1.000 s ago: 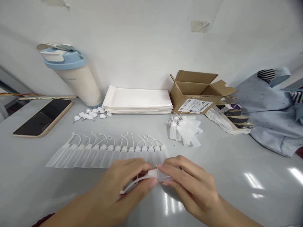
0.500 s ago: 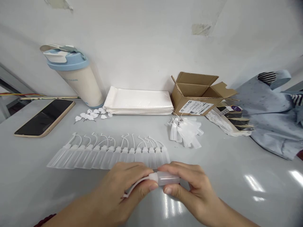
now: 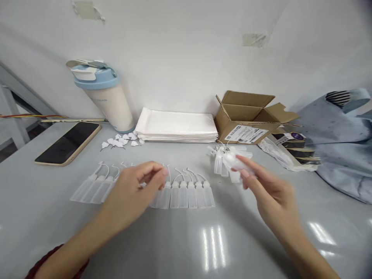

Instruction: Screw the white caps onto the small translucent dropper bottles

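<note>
My right hand [image 3: 269, 193] is closed around a translucent plastic squeeze bottle [image 3: 236, 162], slightly blurred, just over a pile of similar bottles [image 3: 222, 166] at the back right. Some of that pile is covered by the hand and bottle. Over the middle of a row of bottles [image 3: 183, 193] hovers my left hand [image 3: 139, 186], its fingers curled and the thumb near the index fingertip. Whether anything small is between them is hidden. The row's bottles lie side by side with thin bent tubes pointing to the wall; my left hand hides several.
Small white needle-tipped caps [image 3: 116, 142] lie before a tumbler [image 3: 109, 100]. A phone [image 3: 68, 143] is at the left, a stack of white packets [image 3: 177, 126] against the wall. Right of it are an open cardboard box [image 3: 247, 131], a packaged item [image 3: 293, 147] and blue cloth [image 3: 337, 155].
My hands have moved apart from the bottle they held together at the front. The left rose over the row; the right went right and away from me, to the pile, with a bottle in it.
</note>
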Available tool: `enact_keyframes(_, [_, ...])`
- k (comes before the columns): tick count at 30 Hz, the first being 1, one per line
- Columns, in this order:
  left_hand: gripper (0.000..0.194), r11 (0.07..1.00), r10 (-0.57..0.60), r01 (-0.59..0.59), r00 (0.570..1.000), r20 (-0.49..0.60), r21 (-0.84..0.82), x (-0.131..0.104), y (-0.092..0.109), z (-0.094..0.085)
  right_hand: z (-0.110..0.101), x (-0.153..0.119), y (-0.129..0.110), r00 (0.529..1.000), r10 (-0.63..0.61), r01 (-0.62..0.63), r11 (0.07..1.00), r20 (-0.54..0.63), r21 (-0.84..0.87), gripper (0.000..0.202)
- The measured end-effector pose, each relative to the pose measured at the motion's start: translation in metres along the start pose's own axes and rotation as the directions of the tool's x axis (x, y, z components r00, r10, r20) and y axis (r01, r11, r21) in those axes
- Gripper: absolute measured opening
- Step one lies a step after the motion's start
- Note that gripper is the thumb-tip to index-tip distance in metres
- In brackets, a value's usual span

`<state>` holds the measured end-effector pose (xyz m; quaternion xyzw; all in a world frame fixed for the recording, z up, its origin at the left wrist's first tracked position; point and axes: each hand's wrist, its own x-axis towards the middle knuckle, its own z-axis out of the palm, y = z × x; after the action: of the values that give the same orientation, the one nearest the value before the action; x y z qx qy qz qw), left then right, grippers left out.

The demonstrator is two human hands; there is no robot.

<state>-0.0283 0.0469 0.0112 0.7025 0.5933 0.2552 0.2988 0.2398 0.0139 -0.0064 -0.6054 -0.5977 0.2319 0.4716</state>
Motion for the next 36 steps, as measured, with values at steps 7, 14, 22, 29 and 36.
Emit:
enact_keyframes(7, [0.027, 0.947, 0.043, 0.037, 0.97, -0.24, 0.319, 0.026, -0.032, -0.026, -0.006, 0.024, 0.027, 0.877, -0.449, 0.277, 0.763, -0.169, -0.584, 0.032])
enact_keyframes(14, [0.04, 0.855, 0.218, -0.099, 0.959, -0.179, 0.509, 0.045, -0.063, -0.03, -0.012, 0.029, 0.042, 0.9, -0.423, 0.235, 0.677, -0.107, -0.697, 0.035])
enact_keyframes(22, [0.044, 0.793, 0.278, -0.18, 0.957, -0.083, 0.582, 0.055, -0.09, -0.022, -0.009, 0.024, 0.039, 0.911, -0.388, 0.191, 0.701, -0.143, -0.687, 0.035])
enact_keyframes(29, [0.029, 0.781, 0.253, -0.174, 0.966, -0.05, 0.599, 0.059, -0.098, -0.022, 0.0, 0.011, 0.015, 0.823, -0.561, 0.428, 0.716, -0.09, -0.551, 0.024])
enact_keyframes(36, [0.016, 0.827, 0.181, -0.1, 0.979, -0.092, 0.553, 0.056, -0.087, -0.027, 0.018, -0.016, 0.0, 0.859, -0.437, 0.506, 0.803, 0.268, -0.314, 0.017])
